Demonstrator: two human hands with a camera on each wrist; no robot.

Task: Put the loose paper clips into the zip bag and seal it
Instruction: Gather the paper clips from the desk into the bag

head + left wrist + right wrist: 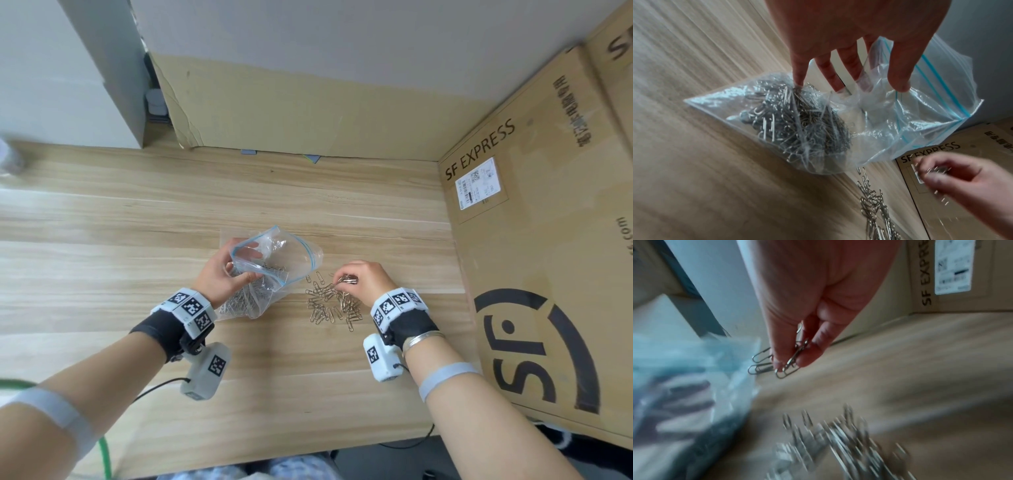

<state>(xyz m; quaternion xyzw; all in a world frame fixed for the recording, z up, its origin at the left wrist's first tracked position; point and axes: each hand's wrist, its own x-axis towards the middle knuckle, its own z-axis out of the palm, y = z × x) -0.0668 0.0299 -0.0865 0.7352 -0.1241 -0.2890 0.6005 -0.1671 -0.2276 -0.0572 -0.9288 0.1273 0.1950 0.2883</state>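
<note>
Paper clips: we find most bagged; our left hand holds the zip bag open, right hand pinching several, pile beneath, unsealed.

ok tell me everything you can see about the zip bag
The zip bag is clear, crinkled thin plastic with a blue zip strip along its mouth, which gapes open, unsealed. Its bottom rests on the wooden table, weighed down by a heap of silver paper clips inside. The left hand holds it up by the mouth, fingers reaching inside.
</note>
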